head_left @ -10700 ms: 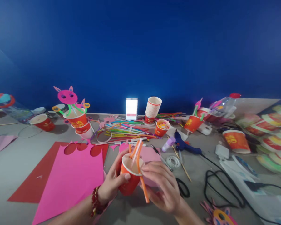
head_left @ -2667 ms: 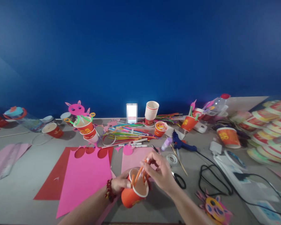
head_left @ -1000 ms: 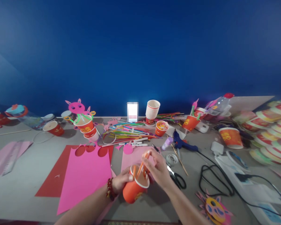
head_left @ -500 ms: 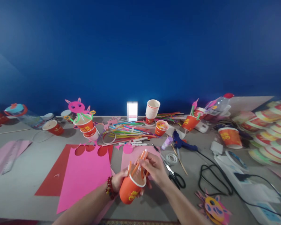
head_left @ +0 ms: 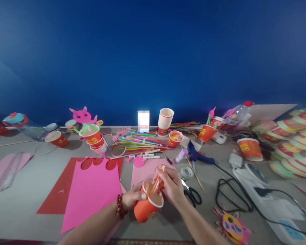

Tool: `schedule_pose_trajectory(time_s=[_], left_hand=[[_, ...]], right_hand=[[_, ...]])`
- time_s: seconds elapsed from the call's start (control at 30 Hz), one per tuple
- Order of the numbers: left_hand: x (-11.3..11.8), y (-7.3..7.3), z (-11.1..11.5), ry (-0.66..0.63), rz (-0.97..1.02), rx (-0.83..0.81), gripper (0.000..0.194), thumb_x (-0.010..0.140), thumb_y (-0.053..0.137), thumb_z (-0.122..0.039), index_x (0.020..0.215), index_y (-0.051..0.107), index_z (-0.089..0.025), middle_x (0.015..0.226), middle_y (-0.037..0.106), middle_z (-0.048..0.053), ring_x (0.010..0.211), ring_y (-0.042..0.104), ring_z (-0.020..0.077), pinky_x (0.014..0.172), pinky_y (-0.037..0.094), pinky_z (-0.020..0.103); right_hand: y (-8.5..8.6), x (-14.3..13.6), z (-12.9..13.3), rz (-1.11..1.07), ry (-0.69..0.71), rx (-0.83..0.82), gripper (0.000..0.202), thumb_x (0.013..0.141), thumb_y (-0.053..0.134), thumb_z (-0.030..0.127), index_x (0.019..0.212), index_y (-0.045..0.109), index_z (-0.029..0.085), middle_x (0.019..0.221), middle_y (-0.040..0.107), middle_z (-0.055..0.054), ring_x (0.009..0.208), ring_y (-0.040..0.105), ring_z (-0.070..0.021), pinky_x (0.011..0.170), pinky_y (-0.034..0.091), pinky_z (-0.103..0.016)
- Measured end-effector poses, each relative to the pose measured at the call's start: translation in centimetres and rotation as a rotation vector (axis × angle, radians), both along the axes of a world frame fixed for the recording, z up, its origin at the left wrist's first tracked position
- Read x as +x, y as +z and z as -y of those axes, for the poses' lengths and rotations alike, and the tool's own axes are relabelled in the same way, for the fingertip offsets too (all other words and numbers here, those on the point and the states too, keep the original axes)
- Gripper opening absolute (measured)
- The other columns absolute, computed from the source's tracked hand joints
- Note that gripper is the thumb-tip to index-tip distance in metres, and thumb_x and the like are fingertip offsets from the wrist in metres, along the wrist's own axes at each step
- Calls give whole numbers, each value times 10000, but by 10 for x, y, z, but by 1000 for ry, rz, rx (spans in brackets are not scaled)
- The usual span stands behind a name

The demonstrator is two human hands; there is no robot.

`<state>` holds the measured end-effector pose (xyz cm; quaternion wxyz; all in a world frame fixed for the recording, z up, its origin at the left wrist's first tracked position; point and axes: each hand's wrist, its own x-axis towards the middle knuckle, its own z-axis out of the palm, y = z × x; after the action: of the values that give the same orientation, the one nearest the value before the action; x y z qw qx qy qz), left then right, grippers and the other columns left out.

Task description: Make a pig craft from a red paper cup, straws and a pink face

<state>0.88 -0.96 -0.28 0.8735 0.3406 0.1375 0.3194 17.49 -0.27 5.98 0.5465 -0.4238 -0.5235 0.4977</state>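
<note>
Near the table's front edge, my left hand (head_left: 132, 197) is wrapped round a red-orange paper cup (head_left: 146, 208) with a white rim, its thumb over the edge. The cup leans to the right, its mouth turned up towards me. My right hand (head_left: 172, 185) pinches orange pipe cleaners (head_left: 156, 184) that stand in the cup's mouth; a whitish tip shows above the fingers. Another orange piece stands at the cup's left inner side. Where their lower ends sit inside the cup is hidden.
Pink card (head_left: 91, 194) lies left of the cup. Scissors (head_left: 192, 195), a tape roll (head_left: 186, 173) and a blue glue gun (head_left: 197, 154) lie to the right, with a black cord (head_left: 232, 182). Behind are many pipe cleaners (head_left: 140, 141) and stacked cups (head_left: 165, 119).
Both hands have shifted slightly right with the cup. My right hand has drawn the orange pipe cleaners towards the cup's right side, and the cup has turned, hiding most of its yellow print.
</note>
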Motion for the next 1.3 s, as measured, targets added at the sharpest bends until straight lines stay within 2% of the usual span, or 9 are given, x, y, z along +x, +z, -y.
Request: schedule_pose_trajectory(time_s=[0.07,0.23,0.4,0.63,0.83,1.03,1.13,1.2,1.3], left_hand=[[1,2,1,32,-24,24,492,665,828,-380,1057,704,-110,922,757,109,741,688,181,691,523,255],[-1,1,-1,-41,10,-13,626,693,773,-514,1132,667,-81,930,754,155,706,715,233,611,545,294],[-2,0,0,-31,-25,-8,558,653,821,-423,1076,682,-87,933,756,142,763,719,227,680,546,285],[1,-13,-2,-237,316,-81,740,723,664,-636,1209,608,-81,1012,740,205,630,686,193,489,502,243],[2,-17,1,-135,372,-85,729,729,615,-678,1159,607,-89,950,730,183,545,626,159,442,442,230],[-1,-17,1,-116,418,-59,761,766,575,-714,1208,596,-95,911,718,151,505,579,125,415,409,210],[-1,-17,0,-94,449,-19,719,777,579,-691,1206,597,-114,911,713,137,512,571,124,452,425,222],[0,-17,-1,-78,469,-5,703,792,576,-672,1218,593,-112,926,710,139,529,568,124,490,435,233],[0,-14,-2,-88,498,-1,679,811,570,-651,1235,591,-121,936,704,135,543,553,121,541,445,250]], right_hand=[[0,0,1,49,-44,30,464,932,604,475,572,673,191,573,602,-25,523,572,-155,509,445,-268],[-3,0,-2,30,77,-2,521,942,545,569,605,684,196,561,625,-31,496,569,-158,479,433,-272],[-5,-3,-1,80,-65,-1,537,945,577,514,515,610,194,514,581,-17,492,541,-149,528,461,-276],[-10,6,-5,-49,123,56,638,926,385,730,965,744,203,918,745,-114,868,693,-268,862,554,-407],[-18,5,-12,-48,63,10,567,943,422,687,886,740,221,835,741,-98,780,694,-246,768,573,-372],[3,34,-16,236,86,56,393,965,538,517,839,738,203,822,753,-83,787,706,-240,721,550,-328],[7,81,-22,559,-144,127,285,961,547,443,979,717,215,955,765,-102,874,707,-262,771,534,-342],[2,117,-27,848,-351,171,288,946,523,422,1036,693,209,978,752,-115,859,700,-275,765,530,-363],[-9,162,-31,1263,-521,162,315,899,496,354,1099,664,177,1016,743,-145,907,692,-321,781,521,-408]])
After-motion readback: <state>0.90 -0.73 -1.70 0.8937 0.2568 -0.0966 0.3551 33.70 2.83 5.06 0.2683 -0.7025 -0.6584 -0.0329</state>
